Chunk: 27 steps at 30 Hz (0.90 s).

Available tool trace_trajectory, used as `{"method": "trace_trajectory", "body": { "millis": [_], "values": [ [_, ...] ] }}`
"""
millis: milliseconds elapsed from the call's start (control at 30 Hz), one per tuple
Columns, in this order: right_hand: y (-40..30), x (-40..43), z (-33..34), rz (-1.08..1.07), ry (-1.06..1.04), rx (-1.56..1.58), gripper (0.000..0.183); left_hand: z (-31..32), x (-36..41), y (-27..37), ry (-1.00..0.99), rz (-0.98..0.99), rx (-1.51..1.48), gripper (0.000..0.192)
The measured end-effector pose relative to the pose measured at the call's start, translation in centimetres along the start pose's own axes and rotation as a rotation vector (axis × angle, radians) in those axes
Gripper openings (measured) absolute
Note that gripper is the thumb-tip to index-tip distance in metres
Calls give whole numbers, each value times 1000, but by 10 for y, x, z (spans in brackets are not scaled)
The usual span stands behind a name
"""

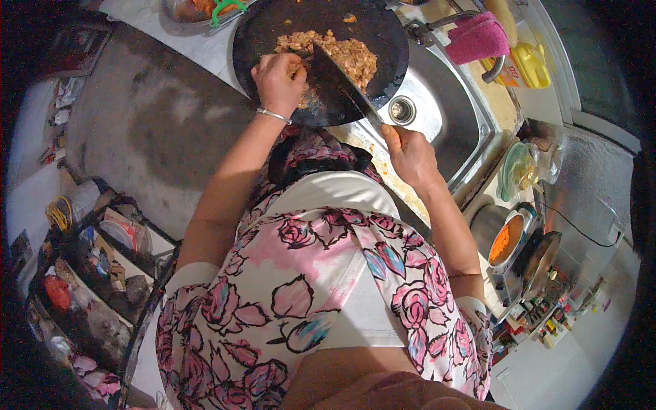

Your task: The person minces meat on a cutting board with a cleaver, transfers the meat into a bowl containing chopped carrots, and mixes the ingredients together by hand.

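My right hand [412, 154] grips the handle of a cleaver [341, 82]. Its dark, broad blade slants up and left across a round dark chopping board [261, 31]. Chopped, brownish minced meat [353, 59] is heaped on the board, mostly beyond and to the right of the blade. Left of the blade is my left hand [279, 82], fingers curled close to the blade, with a bracelet on the wrist. Bits of mince show by its fingertips; whether it holds any is hidden. Small scraps lie near the board's far side.
The board overhangs a steel sink [461, 138] with a drain [402, 110]. A pink cloth [476, 38] hangs over the faucet; a yellow bottle [533, 66] stands behind. At right is a pot [507, 243] with orange shreds. A bowl [197, 15] sits upper left; a cluttered shelf [97, 277] stands left.
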State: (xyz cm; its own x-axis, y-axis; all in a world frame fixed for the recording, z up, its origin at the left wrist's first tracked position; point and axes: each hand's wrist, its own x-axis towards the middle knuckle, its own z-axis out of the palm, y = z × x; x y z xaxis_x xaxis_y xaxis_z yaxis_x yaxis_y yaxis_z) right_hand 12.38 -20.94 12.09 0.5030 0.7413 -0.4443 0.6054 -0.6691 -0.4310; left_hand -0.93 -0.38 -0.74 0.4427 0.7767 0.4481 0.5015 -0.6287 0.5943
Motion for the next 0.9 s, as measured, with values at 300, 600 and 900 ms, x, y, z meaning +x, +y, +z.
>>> {"method": "trace_trajectory", "body": {
  "millis": [300, 600, 900],
  "values": [
    [-1, 17, -12, 219, -466, 442, 53, -15, 0, 2, 60, 76, -200, 26],
    [-7, 3, 7, -167, -87, 43, 46, -5, -4, -3, -78, 71, 156, 24],
    [-12, -9, 5, -196, -39, -80, 45, -12, -3, 3, -85, 32, 65, 24]
  ]
}}
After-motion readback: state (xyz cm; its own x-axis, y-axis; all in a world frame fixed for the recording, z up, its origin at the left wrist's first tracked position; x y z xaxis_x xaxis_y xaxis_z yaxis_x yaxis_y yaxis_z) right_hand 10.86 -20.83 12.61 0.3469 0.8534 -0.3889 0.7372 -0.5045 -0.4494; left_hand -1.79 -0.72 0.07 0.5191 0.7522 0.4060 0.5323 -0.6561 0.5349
